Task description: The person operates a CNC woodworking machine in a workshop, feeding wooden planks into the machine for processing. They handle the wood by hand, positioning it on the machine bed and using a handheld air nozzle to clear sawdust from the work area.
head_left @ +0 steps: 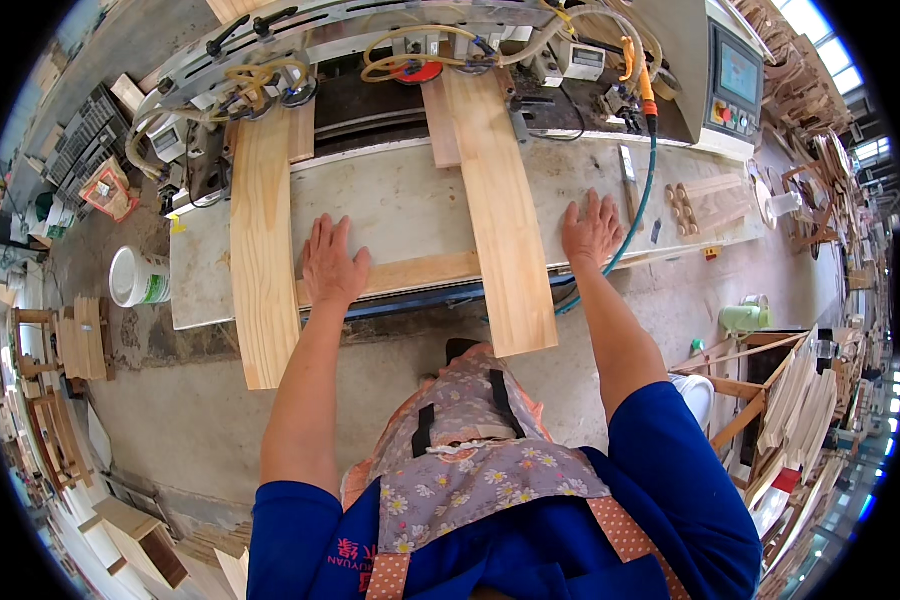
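Observation:
My left hand [332,262] lies on the pale worktable [380,205], fingers spread, just to the right of a long wooden board [260,230]. Nothing is in it. Right of a second long board [500,210], my right hand [592,232] also rests with its fingers apart and holds nothing. Both boards run from under the machine's clamps and stick out past the table's near edge. A wooden strip [420,272] lies along that edge, between the boards. Shorter wood pieces [442,130] sit next to the boards' far ends.
Beyond the table stands a machine with round pads [298,92], yellow air hoses and a control screen [738,72]. A teal hose [642,190] curves past my right hand. Round-ended wood pieces [715,203] lie at the right. A white bucket [138,277] stands at the left.

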The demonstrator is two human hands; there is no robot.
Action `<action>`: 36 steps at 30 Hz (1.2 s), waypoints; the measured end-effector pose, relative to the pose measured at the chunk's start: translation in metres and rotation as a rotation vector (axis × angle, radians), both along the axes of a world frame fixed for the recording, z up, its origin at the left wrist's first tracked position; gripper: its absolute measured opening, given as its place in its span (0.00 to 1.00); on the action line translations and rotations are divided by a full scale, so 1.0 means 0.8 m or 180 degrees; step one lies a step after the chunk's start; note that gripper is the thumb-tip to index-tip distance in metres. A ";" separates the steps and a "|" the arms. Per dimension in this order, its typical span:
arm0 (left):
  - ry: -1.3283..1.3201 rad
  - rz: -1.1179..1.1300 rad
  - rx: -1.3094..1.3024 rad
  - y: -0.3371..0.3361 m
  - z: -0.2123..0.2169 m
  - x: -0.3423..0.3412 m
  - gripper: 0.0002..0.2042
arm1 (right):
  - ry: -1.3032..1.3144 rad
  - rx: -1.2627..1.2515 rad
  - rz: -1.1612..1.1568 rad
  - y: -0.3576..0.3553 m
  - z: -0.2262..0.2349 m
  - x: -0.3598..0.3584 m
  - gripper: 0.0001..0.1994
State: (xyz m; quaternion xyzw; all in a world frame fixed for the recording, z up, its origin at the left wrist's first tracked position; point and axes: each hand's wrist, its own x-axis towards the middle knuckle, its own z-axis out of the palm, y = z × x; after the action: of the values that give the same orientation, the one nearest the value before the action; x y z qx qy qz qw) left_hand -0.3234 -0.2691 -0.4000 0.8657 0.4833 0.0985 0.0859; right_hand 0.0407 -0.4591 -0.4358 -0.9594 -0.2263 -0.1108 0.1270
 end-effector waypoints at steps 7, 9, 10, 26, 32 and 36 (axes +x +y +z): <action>0.0000 0.0015 0.0015 -0.001 0.002 0.001 0.28 | 0.0031 -0.0019 -0.0029 0.001 -0.001 0.000 0.27; 0.0047 0.0044 -0.0057 0.000 0.003 0.000 0.29 | 0.0017 -0.0043 -0.0035 0.003 -0.001 -0.001 0.27; 0.0097 0.0054 -0.0112 0.001 0.003 0.002 0.29 | -0.0001 -0.0059 -0.0054 0.001 -0.002 0.001 0.27; 0.0173 -0.0125 -0.0074 0.007 -0.008 0.000 0.30 | 0.0178 0.0072 -0.0046 0.003 0.000 -0.002 0.24; 0.0021 -0.0207 0.0076 0.009 -0.017 -0.007 0.29 | 0.0215 0.0110 -0.0021 0.004 0.002 -0.005 0.25; -0.0104 -0.0211 0.0067 0.012 -0.020 -0.007 0.29 | 0.0201 0.0051 -0.0100 0.003 0.001 -0.002 0.25</action>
State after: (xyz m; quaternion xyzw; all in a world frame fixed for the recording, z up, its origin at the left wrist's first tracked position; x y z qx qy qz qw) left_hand -0.3287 -0.2597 -0.4158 0.8803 0.4518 0.1148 0.0878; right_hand 0.0394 -0.4568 -0.4352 -0.9647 -0.2063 -0.0843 0.1400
